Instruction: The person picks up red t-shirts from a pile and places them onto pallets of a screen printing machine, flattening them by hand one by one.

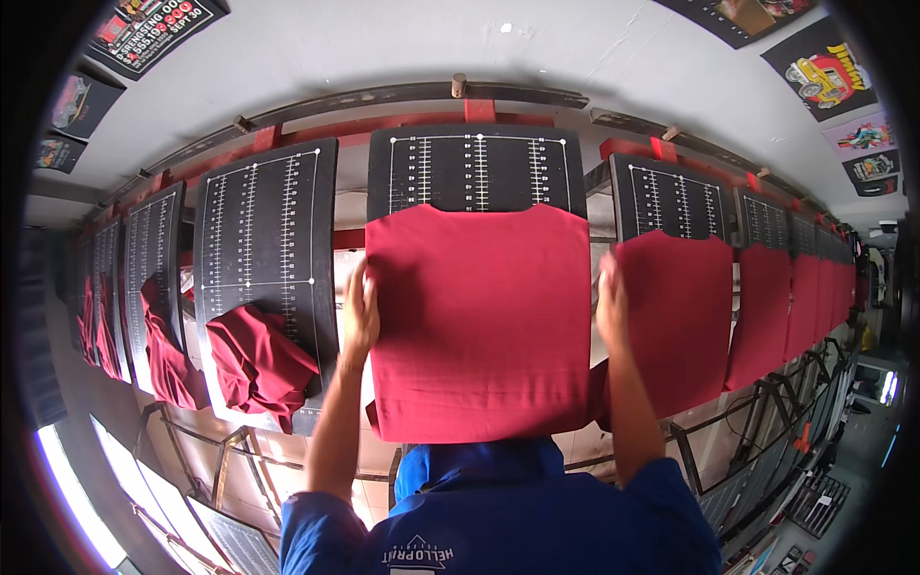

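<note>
A dark red cut shirt panel (479, 316) lies spread over the lower part of the middle black board (441, 171), its neckline edge toward the far end. My left hand (359, 309) is at the panel's left side edge, fingers together and stretched out along it. On the opposite edge, my right hand (611, 299) is held the same way, fingers straight. Neither hand is closed round the cloth. The cloth looks smooth on top, with faint creases near its lower end. White ruled scales and corner dots show on the bare top of the board.
To the right, neighbouring boards carry flat red panels (674, 321) in a row. On the left board (268, 201) lies a crumpled red cloth (257, 356), with more bunched cloth (168, 355) farther left. A dark rail (374, 96) with red brackets runs behind the boards.
</note>
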Demonstrator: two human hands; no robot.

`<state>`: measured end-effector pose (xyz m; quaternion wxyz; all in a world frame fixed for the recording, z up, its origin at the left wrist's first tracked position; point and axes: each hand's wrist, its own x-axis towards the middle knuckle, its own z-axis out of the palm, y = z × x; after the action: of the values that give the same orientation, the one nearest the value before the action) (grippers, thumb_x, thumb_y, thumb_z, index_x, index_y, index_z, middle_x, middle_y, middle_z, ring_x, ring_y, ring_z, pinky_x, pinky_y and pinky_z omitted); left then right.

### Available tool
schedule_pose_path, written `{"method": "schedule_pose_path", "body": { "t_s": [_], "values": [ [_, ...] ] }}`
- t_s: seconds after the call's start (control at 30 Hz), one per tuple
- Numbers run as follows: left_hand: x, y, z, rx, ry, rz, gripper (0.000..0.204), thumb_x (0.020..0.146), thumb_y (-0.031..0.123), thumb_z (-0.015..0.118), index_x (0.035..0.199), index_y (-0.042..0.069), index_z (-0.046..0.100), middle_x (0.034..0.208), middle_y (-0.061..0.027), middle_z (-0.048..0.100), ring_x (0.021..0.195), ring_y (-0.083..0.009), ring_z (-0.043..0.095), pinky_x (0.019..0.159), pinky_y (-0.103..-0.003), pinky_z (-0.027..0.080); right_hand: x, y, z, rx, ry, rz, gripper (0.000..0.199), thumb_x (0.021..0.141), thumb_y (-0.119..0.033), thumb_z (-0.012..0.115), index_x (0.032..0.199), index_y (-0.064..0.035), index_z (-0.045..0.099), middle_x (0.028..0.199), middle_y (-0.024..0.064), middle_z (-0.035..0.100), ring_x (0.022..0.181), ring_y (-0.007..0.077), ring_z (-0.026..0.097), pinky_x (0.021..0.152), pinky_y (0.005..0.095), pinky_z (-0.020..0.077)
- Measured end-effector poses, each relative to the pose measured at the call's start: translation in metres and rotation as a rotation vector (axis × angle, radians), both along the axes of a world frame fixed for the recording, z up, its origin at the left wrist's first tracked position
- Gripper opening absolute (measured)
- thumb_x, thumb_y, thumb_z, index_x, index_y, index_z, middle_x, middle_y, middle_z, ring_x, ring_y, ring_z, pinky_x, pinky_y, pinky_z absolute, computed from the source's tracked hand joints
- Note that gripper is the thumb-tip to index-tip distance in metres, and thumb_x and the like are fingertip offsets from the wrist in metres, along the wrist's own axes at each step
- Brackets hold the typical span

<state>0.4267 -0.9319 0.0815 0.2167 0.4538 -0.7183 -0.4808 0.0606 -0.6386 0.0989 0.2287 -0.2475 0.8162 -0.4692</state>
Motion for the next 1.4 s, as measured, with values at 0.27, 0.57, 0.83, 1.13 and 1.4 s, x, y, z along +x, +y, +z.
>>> {"method": "schedule_pose_path", "body": {
  "t_s": [0.27, 0.57, 0.83, 1.13, 1.4],
  "values": [
    [0.087, 0.082, -0.059, 1.026, 0.429, 0.249, 0.079, 0.099, 0.066, 0.047, 0.141, 0.0, 0.051, 0.135, -0.014, 0.061, 0.119, -0.0241, 0.062, 0.099, -0.038, 0.052, 0.083, 0.109, -0.042, -0.467, -1.062, -0.324, 0.049, 0.106, -0.037, 0.049, 0.138, -0.0014, 0.056, 0.132, 0.0118, 0.064, 0.117, 0.0224, 0.063, 0.103, 0.038, 0.0491],
    [0.141, 0.164, -0.041, 0.981, 0.308, 0.34, 0.062, 0.102, 0.056, 0.048, 0.126, 0.0, 0.059, 0.113, -0.0126, 0.067, 0.097, -0.0241, 0.066, 0.08, -0.037, 0.054, 0.136, 0.183, -0.04, -0.316, -1.219, -0.393, 0.051, 0.106, -0.035, 0.048, 0.144, -0.0004, 0.049, 0.134, 0.0155, 0.062, 0.121, 0.026, 0.062, 0.106, 0.0409, 0.0475],
    [0.162, 0.186, 0.023, -0.23, -0.407, 0.295, 0.018, 0.095, 0.016, 0.062, 0.091, -0.001, 0.057, 0.077, -0.0232, 0.062, 0.07, -0.0438, 0.06, 0.064, -0.05, 0.044, 0.16, 0.199, 0.045, 0.27, -0.02, -0.475, 0.025, 0.097, -0.021, 0.068, 0.102, 0.0042, 0.068, 0.084, 0.007, 0.068, 0.075, 0.0138, 0.059, 0.07, 0.0305, 0.0476],
    [0.181, 0.183, 0.011, -0.304, -0.473, 0.26, 0.012, 0.095, 0.011, 0.06, 0.098, 0.0, 0.057, 0.088, -0.0194, 0.061, 0.081, -0.0404, 0.06, 0.073, -0.05, 0.044, 0.157, 0.213, 0.028, 0.259, 0.032, -0.521, 0.025, 0.097, -0.02, 0.068, 0.105, 0.0038, 0.069, 0.093, 0.0121, 0.071, 0.086, 0.0184, 0.065, 0.08, 0.032, 0.0511],
    [0.179, 0.184, 0.03, -0.223, -0.505, 0.237, 0.011, 0.096, 0.01, 0.058, 0.099, 0.0, 0.057, 0.088, -0.0207, 0.061, 0.082, -0.0422, 0.058, 0.074, -0.05, 0.044, 0.149, 0.226, 0.015, 0.222, -0.053, -0.58, 0.025, 0.098, -0.02, 0.067, 0.104, 0.0041, 0.069, 0.092, 0.012, 0.071, 0.083, 0.0182, 0.065, 0.075, 0.0331, 0.0522]
  ]
}}
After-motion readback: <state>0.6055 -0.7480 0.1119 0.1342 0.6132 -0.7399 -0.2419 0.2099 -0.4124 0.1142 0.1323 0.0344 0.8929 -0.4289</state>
